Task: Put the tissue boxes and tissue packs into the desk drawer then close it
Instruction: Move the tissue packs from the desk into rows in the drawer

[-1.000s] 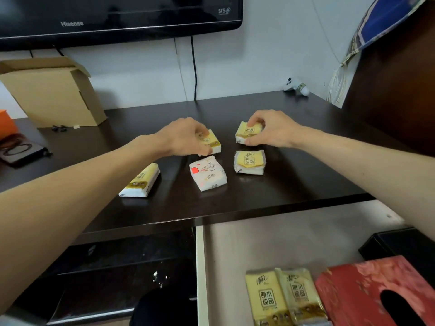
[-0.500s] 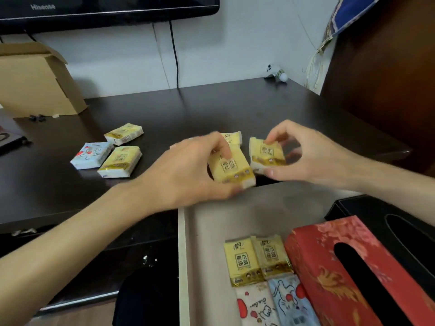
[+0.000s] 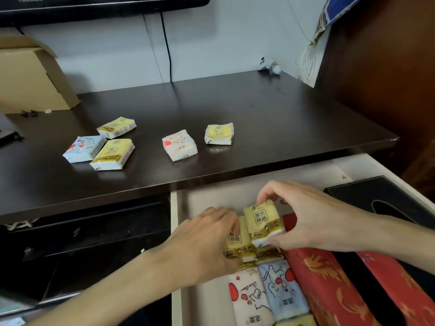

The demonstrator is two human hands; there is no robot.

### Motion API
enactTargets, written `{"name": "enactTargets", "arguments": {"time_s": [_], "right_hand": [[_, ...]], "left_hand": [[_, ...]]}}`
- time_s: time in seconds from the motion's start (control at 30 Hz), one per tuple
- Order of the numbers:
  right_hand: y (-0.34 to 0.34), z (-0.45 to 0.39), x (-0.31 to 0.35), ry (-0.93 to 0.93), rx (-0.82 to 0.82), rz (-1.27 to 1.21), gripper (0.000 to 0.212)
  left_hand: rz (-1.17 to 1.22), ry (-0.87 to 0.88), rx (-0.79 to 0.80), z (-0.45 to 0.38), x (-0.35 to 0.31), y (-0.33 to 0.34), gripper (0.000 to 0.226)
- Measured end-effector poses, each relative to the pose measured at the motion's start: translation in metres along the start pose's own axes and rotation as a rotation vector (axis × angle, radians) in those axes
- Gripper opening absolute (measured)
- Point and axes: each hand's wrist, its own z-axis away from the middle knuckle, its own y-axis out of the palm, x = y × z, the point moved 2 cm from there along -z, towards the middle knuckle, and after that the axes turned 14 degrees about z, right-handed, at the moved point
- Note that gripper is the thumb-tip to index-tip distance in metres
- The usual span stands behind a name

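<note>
Both hands are low inside the open drawer (image 3: 204,300). My left hand (image 3: 202,245) grips a yellow tissue pack (image 3: 236,240) that lies on packs in the drawer. Tilted just above it is a second yellow pack (image 3: 262,221), pinched in my right hand (image 3: 308,220). Below them lie a white cartoon pack (image 3: 249,300) and a blue cartoon pack (image 3: 282,290). A red tissue box (image 3: 329,285) and a black tissue box (image 3: 386,196) fill the drawer's right side. Several packs remain on the dark desk (image 3: 270,114): two yellow (image 3: 113,154) (image 3: 117,127), a blue one (image 3: 82,148), a white one (image 3: 180,145) and a yellow one (image 3: 219,134).
A cardboard box (image 3: 30,78) stands at the desk's back left under a TV (image 3: 103,5) with a hanging cable (image 3: 167,50). A small white gadget (image 3: 270,66) sits at the back right. A dark wooden cabinet (image 3: 386,67) borders the right. A dark shelf (image 3: 89,231) lies left of the drawer.
Both hands lifted a yellow pack each off the desk, carried them toward me and lowered them into the drawer. The view tipped downward.
</note>
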Motion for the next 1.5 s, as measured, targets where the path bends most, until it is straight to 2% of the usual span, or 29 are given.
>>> {"name": "enactTargets", "arguments": {"time_s": [0.2,0.33,0.63,0.83,0.97,1.07,1.2,1.27,1.4,1.5], "right_hand": [[0.009,-0.005,0.000,0.003,0.036,0.018,0.052],[0.012,-0.007,0.001,0.008,0.134,0.035,0.052],[0.020,-0.012,0.010,0.026,0.236,0.262,0.066],[0.022,-0.014,0.010,-0.033,0.285,0.324,0.053],[0.009,-0.015,0.001,-0.088,0.342,0.213,0.053],[-0.019,-0.023,0.003,-0.092,0.180,0.061,0.047],[-0.059,-0.053,0.004,-0.135,-0.094,-0.286,0.012],[-0.069,-0.074,0.006,-0.121,-0.183,-0.368,0.010],[-0.072,-0.131,0.036,-0.138,-0.267,-0.399,0.010],[-0.068,-0.176,0.067,-0.133,-0.262,-0.361,0.009]], "left_hand": [[0.039,-0.017,0.005,0.001,0.005,0.004,0.045],[0.050,-0.018,0.011,0.003,0.007,0.008,0.044],[0.049,-0.006,0.002,0.003,0.009,0.009,0.045],[0.052,-0.012,-0.001,0.004,0.006,0.008,0.045],[0.110,-0.029,0.008,0.006,0.000,-0.002,0.049],[0.171,0.009,-0.060,0.009,-0.005,-0.028,0.050],[0.310,0.062,-0.234,0.008,0.002,-0.080,0.034],[0.353,0.061,-0.323,0.005,0.012,-0.102,0.028],[0.294,-0.004,-0.490,0.010,0.053,-0.142,0.016],[0.170,-0.108,-0.595,0.023,0.101,-0.175,0.011]]}}
